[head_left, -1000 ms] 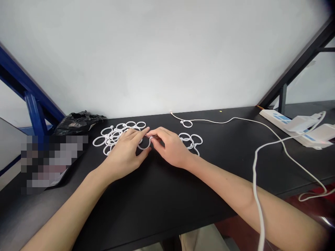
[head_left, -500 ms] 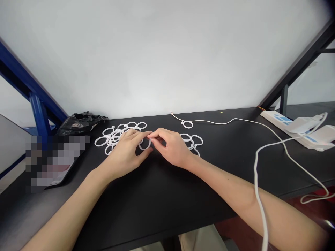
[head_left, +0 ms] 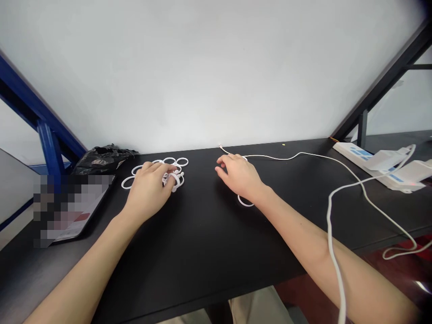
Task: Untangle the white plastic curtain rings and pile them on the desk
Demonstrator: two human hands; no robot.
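My left hand is over a pile of thin white plastic rings with small knobs. A white ring stands tilted between its thumb and fingertips, which appear to pinch it; the hand hides part of the pile. To the right, my right hand hovers over the black table, thumb and fingers apart, nothing between them. It covers most of a smaller group of rings; one ring's lower edge shows below the wrist.
A dark tablet-like device, partly pixelated, lies left beside a crumpled black plastic bag. A white cable crosses in front of my right forearm. At the right sits a white power strip with plugged-in adapters. Behind the black table rises a pale wall.
My hands have parted after meeting at one ring in the middle. The left has moved left to the pile with a ring; the right has let go and moved right and away over the smaller group.
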